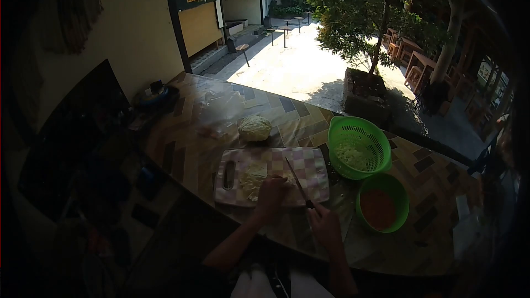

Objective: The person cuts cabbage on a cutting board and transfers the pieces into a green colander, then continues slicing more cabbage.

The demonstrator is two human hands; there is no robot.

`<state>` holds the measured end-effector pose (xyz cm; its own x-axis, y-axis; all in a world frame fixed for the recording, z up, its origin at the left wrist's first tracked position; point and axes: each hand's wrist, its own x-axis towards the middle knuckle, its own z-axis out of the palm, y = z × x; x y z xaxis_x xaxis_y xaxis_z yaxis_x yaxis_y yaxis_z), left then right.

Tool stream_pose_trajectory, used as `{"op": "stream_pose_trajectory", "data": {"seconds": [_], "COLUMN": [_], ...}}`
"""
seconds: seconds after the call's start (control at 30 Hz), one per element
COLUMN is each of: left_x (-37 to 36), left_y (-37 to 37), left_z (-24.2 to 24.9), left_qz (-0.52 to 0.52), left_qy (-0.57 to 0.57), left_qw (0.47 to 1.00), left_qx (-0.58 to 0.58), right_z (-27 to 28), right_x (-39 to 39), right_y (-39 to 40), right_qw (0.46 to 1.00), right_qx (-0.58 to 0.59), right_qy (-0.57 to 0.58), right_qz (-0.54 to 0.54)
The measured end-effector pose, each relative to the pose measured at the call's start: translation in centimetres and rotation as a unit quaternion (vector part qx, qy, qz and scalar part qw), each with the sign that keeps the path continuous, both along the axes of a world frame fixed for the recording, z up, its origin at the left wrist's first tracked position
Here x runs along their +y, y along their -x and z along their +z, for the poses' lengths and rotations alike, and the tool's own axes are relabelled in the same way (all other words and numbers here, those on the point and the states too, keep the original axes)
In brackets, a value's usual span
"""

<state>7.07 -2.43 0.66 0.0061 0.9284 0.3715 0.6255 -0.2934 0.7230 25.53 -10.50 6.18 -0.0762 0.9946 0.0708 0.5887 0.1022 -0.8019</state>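
Observation:
A checkered cutting board (309, 187) with a handle slot lies in front of me on the patterned counter. My right hand (326, 225) grips a knife (297, 179) by its dark handle, the blade slanting up and left over the board. On the board, my left hand (271, 193) is closed over pale cabbage pieces; its fingertips are near the blade. A cut piece of cabbage (253, 181) lies to the left of that hand. Behind the board sits a rounded cabbage (254, 128). What the left fingers press on is partly hidden.
A green colander (361, 127) with shredded cabbage stands right of the board. In front of it is a green bowl (406, 201) holding orange shreds. Clear plastic (221, 104) lies at the back left. Beyond the counter's far edge are a courtyard and a potted tree (367, 85).

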Motion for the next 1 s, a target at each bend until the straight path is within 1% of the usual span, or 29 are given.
{"op": "stream_pose_trajectory", "data": {"seconds": [0.13,0.33,0.53,0.63,0.73,0.83,0.93,1.0], "left_x": [0.0,0.8,1.0,0.7,0.6,0.4,0.2,-0.2], "left_y": [0.0,0.0,-0.1,-0.3,-0.2,-0.2,-0.1,-0.3], "left_z": [0.0,-1.4,-1.4,-1.0,-1.1,-0.6,-0.6,-0.6], "left_qz": [0.023,-0.015,-0.015,-0.002,-0.003,-0.006,-0.014,-0.017], "left_qy": [-0.005,-0.035,-0.029,-0.015,-0.032,-0.021,-0.040,-0.046], "left_qw": [0.999,0.999,0.999,1.000,0.999,0.999,0.998,0.998], "left_qx": [-0.031,0.013,0.040,0.024,0.026,0.047,0.052,0.049], "right_z": [0.4,-0.9,0.2,0.4,-0.4,-2.5,-2.4,-1.6], "right_x": [-0.5,-0.3,0.3,0.9,0.3,-0.1,1.6,3.4], "right_y": [0.5,0.9,1.0,1.1,1.9,2.6,2.7,2.0], "right_qw": [1.000,0.999,0.997,0.995,0.994,0.991,0.994,0.996], "right_qx": [0.015,-0.052,-0.077,-0.083,-0.105,-0.127,-0.109,-0.086], "right_qy": [-0.012,0.005,0.004,0.014,0.023,0.045,0.022,0.001], "right_qz": [-0.003,0.003,0.030,0.049,0.030,0.006,0.009,0.031]}}
